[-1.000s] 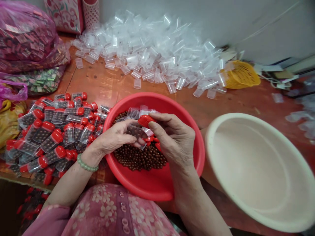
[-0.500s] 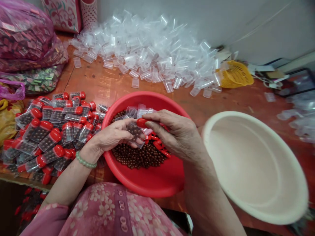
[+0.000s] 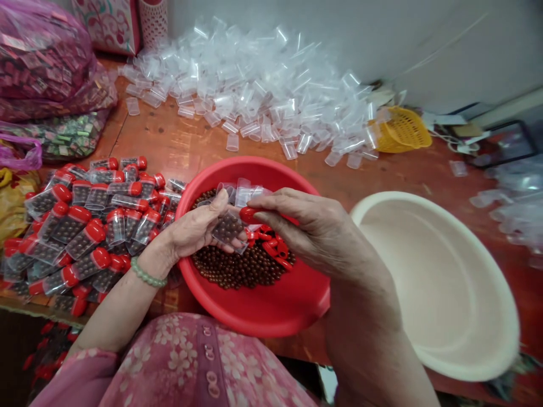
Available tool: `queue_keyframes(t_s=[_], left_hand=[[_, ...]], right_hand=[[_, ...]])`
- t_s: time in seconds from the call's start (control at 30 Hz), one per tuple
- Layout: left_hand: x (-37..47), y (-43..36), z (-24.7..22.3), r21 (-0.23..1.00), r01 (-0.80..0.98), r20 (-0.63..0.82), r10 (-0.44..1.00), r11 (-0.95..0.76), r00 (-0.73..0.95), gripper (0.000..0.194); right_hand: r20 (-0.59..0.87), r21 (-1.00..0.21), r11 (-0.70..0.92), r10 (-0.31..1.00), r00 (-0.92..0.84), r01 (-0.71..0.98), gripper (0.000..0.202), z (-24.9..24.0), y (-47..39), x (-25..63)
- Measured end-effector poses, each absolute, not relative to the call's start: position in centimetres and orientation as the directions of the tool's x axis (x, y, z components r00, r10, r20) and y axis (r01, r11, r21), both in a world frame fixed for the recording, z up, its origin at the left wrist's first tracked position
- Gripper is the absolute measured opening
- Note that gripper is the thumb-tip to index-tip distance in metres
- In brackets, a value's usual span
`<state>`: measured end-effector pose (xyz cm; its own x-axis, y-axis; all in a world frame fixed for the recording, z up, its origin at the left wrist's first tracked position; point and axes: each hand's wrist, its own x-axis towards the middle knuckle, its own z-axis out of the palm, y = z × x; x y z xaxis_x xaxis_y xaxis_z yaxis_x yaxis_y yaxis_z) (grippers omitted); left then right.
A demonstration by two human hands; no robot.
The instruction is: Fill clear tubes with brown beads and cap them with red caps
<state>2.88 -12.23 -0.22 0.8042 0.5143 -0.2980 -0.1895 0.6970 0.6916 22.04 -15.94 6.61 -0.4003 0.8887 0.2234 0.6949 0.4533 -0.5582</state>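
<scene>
Over the red basin (image 3: 275, 322), my left hand (image 3: 193, 229) holds a clear plastic container (image 3: 228, 227) of small brown balls, with its fingers under it and its thumb lifted. Between thumb and forefinger, my right hand (image 3: 305, 226) pinches a red cap (image 3: 249, 215) beside the container's upper right; whether the two touch I cannot tell. Beneath the hands, the basin bears a heap of brown balls (image 3: 237, 271), loose red caps (image 3: 275, 249) and several clear containers (image 3: 246, 192). My palm and fingers partly hide these.
Left of the basin lies a pile of filled, red-capped containers (image 3: 89, 226). Clear containers (image 3: 263, 85) are heaped along the wall, near a yellow basket (image 3: 401, 130). A cream basin (image 3: 445, 294) stands at the right, purple plastic bags (image 3: 46, 62) at the far left.
My left thumb has lifted off the container's upper end and now points up. The right hand, still pinching the red cap, has shifted slightly right and down.
</scene>
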Motion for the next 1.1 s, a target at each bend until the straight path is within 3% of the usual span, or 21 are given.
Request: queue_keyframes(t_s=[0.33, 0.47, 0.57, 0.73, 0.93, 1.1], left_hand=[[3.5, -12.8, -0.3, 0.816, -0.058, -0.364, 0.589, 0.575, 0.722, 0.067], [3.6, -12.9, 0.0, 0.803, -0.067, -0.396, 0.614, 0.593, 0.683, 0.065], [3.5, -12.8, 0.2, 0.77, -0.089, -0.415, 0.603, 0.631, 0.681, 0.063], [3.5, -12.5, 0.2, 0.744, -0.11, -0.414, 0.584, 0.659, 0.698, 0.068], [3.5, -12.3, 0.0, 0.722, -0.134, -0.413, 0.578, 0.679, 0.704, 0.072], [3.4, -12.3, -0.4, 0.717, -0.142, -0.401, 0.57, 0.683, 0.717, 0.069]], right_hand=[[0.031, -0.324, 0.559, 0.812, -0.582, 0.763, 0.02, 7.6, -14.7, 21.9], [0.044, -0.302, 0.576, 0.804, -0.592, 0.76, 0.021, 8.0, -14.6, 22.5], [0.145, -0.376, 0.506, 0.859, -0.491, 0.776, 0.018, 8.1, -14.9, 22.7], [0.312, -0.667, 0.364, 0.929, -0.2, 0.65, 0.015, 5.9, -15.6, 21.0], [0.236, -0.853, 0.202, 0.972, 0.011, 0.481, 0.015, 2.2, -16.7, 19.2], [0.208, -0.876, 0.169, 0.977, 0.038, 0.451, 0.015, 1.2, -17.0, 19.2]])
